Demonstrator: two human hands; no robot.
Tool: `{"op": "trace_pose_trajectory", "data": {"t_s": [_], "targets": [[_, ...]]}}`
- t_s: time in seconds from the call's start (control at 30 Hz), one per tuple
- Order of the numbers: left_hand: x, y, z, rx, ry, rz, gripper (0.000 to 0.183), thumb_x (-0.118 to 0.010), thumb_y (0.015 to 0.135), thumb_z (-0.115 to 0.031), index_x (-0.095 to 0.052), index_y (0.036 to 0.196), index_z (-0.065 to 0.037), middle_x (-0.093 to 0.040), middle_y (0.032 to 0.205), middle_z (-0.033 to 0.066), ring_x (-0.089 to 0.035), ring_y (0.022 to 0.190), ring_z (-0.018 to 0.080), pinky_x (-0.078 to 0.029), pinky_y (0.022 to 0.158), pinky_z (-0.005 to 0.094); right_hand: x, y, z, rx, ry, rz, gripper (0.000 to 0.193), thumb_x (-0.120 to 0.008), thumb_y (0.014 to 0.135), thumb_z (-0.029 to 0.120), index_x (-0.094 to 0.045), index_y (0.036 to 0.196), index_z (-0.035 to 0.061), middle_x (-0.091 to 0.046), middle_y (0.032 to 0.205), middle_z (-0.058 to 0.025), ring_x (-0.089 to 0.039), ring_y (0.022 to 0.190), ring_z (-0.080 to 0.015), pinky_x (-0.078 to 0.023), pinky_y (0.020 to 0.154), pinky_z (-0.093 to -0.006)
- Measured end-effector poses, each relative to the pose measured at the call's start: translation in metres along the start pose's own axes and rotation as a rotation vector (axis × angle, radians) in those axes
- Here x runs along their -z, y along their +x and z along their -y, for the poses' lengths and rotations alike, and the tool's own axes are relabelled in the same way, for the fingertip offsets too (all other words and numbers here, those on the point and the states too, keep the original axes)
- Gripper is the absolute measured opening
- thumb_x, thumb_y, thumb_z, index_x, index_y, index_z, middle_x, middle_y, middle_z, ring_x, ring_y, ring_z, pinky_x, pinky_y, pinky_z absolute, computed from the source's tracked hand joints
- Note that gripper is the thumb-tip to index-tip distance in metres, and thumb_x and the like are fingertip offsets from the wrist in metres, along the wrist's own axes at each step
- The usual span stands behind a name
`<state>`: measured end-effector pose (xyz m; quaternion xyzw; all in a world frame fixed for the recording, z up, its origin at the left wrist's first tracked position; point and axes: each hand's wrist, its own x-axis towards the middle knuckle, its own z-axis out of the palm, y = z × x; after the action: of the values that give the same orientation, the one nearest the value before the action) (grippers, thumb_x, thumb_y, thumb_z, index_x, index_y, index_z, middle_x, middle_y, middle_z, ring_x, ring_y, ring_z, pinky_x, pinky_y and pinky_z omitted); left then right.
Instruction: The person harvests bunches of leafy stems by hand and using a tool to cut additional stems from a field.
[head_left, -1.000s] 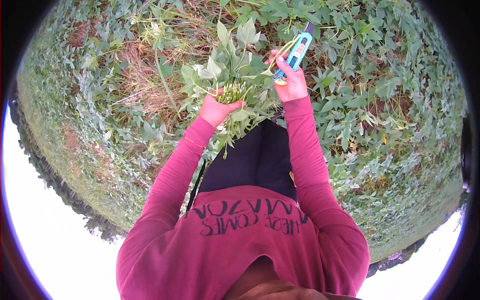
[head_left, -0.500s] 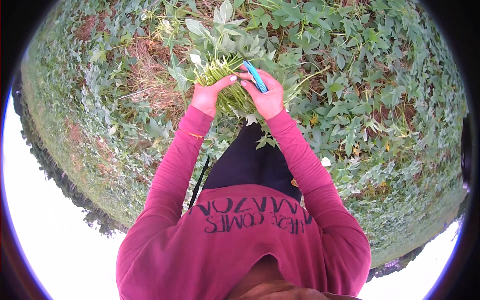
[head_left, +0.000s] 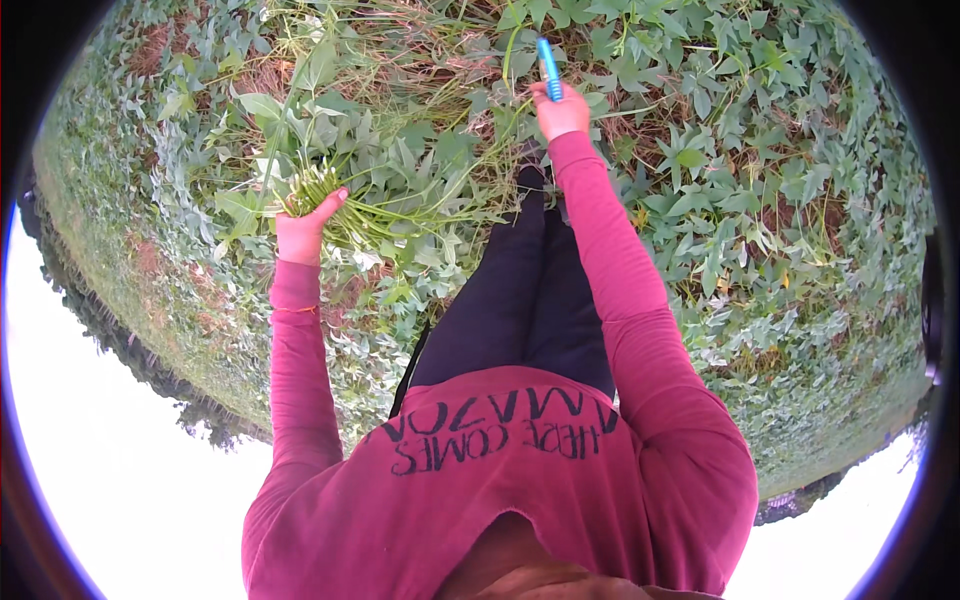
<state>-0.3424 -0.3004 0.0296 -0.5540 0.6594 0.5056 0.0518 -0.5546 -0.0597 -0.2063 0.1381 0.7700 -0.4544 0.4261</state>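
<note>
My left hand [head_left: 303,232] is wrapped round a thick bunch of leafy green vine cuttings [head_left: 316,190], held out to the left above the plants. The pale cut ends of the stems cluster by my thumb, and leafy stems fan out to the right. Ahead and to the right, my right hand [head_left: 562,112] is closed on a blue cutter knife [head_left: 549,72], its far end pointing away from me. Several thin stems lie close beside that hand; whether its fingers touch any of them is unclear.
Low leafy vines [head_left: 700,150] cover the ground all round, with patches of dry brown grass [head_left: 450,65] between them. My legs [head_left: 510,290] in dark trousers stand among the plants. A line of trees [head_left: 100,320] borders the field at the left.
My hands have moved apart. The left has carried the bunch left and slightly nearer; the right, still with the cutter knife, has gone farther out and right.
</note>
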Motion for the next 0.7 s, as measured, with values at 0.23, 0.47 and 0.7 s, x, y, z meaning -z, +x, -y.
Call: {"op": "trace_pose_trajectory", "data": {"t_s": [0.23,0.47,0.7], "targets": [[-0.099,0.020,0.015,0.019,0.488,0.344,0.051,-0.088,0.070,-0.029,-0.069,0.108,0.001,-0.073,0.097,0.0088,-0.068,0.088,0.0157,-0.052,0.083,0.0309,-0.036,0.008,-0.123,-0.238,0.141,-0.004,0.023,-0.075,0.080,0.020,-0.076,0.101,0.0110,-0.072,0.091,-0.0112,-0.068,0.082,-0.0214,-0.051,0.076,-0.0327],[-0.238,0.123,0.074,0.058,0.812,0.396,0.079,-0.087,0.060,-0.053,-0.066,0.097,0.013,-0.071,0.090,0.0216,-0.069,0.084,0.0269,-0.052,0.080,0.0353,0.022,-0.061,-0.158,-0.070,0.302,-0.117,0.017,-0.072,0.083,0.009,-0.075,0.099,0.0060,-0.064,0.068,0.0022,-0.052,0.057,-0.0062,-0.044,0.056,-0.0268],[-0.355,0.134,0.082,0.058,0.889,0.777,0.085,-0.083,0.056,-0.065,-0.067,0.087,0.012,-0.069,0.091,0.0269,-0.069,0.085,0.0344,-0.053,0.077,0.0379,0.013,-0.044,-0.137,0.404,0.033,-0.239,0.020,-0.072,0.083,0.010,-0.072,0.102,0.0034,-0.065,0.083,-0.0035,-0.058,0.072,-0.0103,-0.048,0.067,-0.0277]]}}
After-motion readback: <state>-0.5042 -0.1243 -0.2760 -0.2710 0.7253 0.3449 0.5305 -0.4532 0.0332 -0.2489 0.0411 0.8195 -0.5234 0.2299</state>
